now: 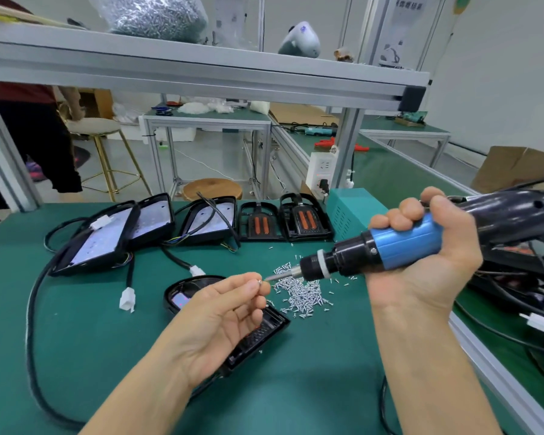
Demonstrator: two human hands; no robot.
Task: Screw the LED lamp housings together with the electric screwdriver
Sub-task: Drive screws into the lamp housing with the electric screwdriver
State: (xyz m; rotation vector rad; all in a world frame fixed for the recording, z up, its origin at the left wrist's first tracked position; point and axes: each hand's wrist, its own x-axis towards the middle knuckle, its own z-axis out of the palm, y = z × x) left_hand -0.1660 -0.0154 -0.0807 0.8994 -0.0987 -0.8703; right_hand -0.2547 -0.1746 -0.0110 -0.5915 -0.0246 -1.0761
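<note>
My right hand [427, 246] grips the blue and black electric screwdriver [374, 251], held almost level with its bit pointing left. My left hand [223, 312] pinches a small silver screw [259, 281] between thumb and forefinger, right at the bit's tip. Under my left hand lies a black LED lamp housing [258, 335] on the green mat, partly hidden by the palm. A loose pile of silver screws [299, 293] lies just right of it.
Several open lamp housings with LED boards [107, 237] and two black back covers with orange strips [283, 221] line the far side of the mat. Black cables with white connectors [128, 301] trail at left. A teal power box [349, 211] and tangled cables [515, 277] sit right.
</note>
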